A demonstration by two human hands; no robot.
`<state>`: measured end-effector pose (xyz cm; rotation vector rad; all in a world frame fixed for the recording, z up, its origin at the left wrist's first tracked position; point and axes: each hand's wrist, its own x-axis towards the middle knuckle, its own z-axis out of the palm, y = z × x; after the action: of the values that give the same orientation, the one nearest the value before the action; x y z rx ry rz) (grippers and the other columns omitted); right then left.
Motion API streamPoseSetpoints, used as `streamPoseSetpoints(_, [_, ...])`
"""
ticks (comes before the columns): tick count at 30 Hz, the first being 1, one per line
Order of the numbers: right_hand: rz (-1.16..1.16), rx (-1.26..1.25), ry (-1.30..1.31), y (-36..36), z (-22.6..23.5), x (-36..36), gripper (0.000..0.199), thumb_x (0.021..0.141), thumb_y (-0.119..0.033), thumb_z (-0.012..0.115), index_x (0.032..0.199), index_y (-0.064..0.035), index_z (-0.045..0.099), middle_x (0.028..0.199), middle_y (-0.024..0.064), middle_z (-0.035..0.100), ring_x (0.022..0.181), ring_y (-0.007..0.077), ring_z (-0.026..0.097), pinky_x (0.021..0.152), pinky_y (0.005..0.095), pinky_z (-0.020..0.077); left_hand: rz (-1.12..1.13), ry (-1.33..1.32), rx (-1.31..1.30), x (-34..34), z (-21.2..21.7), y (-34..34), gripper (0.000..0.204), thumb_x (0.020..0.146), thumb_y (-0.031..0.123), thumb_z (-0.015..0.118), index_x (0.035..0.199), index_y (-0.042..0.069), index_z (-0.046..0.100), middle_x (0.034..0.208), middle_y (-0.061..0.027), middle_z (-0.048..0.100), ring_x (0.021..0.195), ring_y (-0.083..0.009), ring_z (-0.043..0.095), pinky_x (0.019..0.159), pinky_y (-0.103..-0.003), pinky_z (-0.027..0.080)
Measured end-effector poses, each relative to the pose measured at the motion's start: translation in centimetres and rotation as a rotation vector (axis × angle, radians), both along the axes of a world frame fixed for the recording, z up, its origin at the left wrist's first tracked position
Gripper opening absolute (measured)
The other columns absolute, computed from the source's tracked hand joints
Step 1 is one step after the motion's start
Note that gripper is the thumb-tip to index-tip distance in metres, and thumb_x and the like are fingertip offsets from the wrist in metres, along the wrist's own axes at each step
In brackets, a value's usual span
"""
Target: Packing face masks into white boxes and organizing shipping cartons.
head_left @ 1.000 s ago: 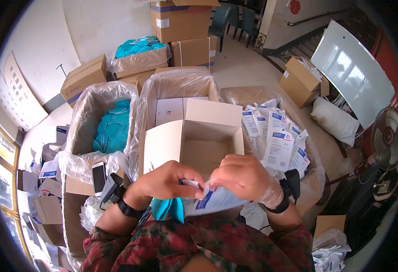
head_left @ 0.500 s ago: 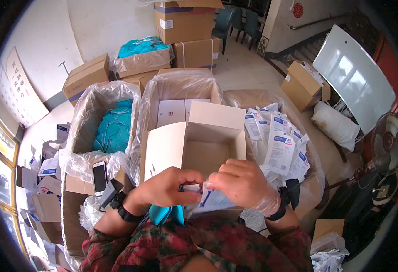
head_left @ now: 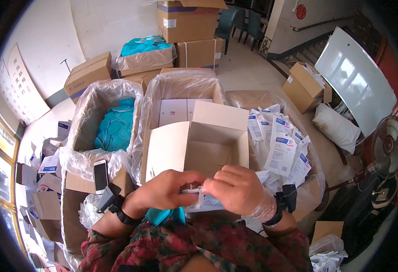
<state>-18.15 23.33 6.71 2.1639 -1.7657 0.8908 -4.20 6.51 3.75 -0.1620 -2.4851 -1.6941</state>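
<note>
My left hand [head_left: 165, 192] and my right hand [head_left: 235, 190] meet close in front of my chest, both pinching a clear plastic pouch [head_left: 198, 199] with a white and blue item inside. A teal cloth [head_left: 165, 215] hangs below my left hand. Just beyond my hands stands an open, empty cardboard box [head_left: 199, 145] with its flaps up. My right hand wears a thin clear glove, and each wrist carries a black band.
A plastic-lined carton of teal items [head_left: 115, 124] is at left, with a white phone [head_left: 100, 174] on its edge. A carton with white flat boxes [head_left: 178, 109] is behind. Blue-and-white sachets [head_left: 280, 145] fill a bin at right. Stacked cartons [head_left: 187, 27], a fan [head_left: 385, 145].
My hands have stayed together on the pouch, shifting only slightly as the fingers work at it. The open box has not moved.
</note>
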Motion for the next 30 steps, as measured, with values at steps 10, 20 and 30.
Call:
streamPoseSetpoints(10, [0.083, 0.033, -0.224, -0.5, -0.8, 0.3, 0.014, 0.081, -0.018, 0.066, 0.083, -0.0079, 0.056, 0.071, 0.006, 0.05, 0.069, 0.0254, 0.055, 0.061, 0.0373, 0.0449, -0.032, -0.07, -0.132, 0.5, -0.5, -0.1, 0.026, 0.074, 0.008, 0.062, 0.101, 0.007, 0.06, 0.08, -0.0163, 0.061, 0.072, -0.036, 0.059, 0.063, -0.037, 0.048])
streamPoseSetpoints(20, [-0.066, -0.026, -0.04, -1.8, -1.9, 0.9, 0.016, 0.077, -0.007, 0.069, 0.086, -0.006, 0.057, 0.065, 0.0056, 0.051, 0.059, 0.0242, 0.054, 0.052, 0.036, 0.0427, -0.026, -0.027, -0.05, 0.6, -0.8, -0.1, 0.042, 0.072, 0.008, 0.062, 0.113, 0.004, 0.053, 0.086, -0.0196, 0.063, 0.079, -0.0392, 0.061, 0.068, -0.04, 0.049])
streamPoseSetpoints(30, [-0.028, -0.074, -0.073, -3.0, -3.6, 1.4, 0.028, 0.079, -0.012, 0.069, 0.102, -0.0044, 0.054, 0.07, 0.0082, 0.056, 0.062, 0.0269, 0.057, 0.055, 0.0375, 0.0453, -0.01, -0.086, -0.082, 0.5, -3.2, -0.8, 0.033, 0.067, 0.002, 0.059, 0.099, -0.002, 0.055, 0.082, -0.0221, 0.063, 0.077, -0.0401, 0.061, 0.066, -0.041, 0.048])
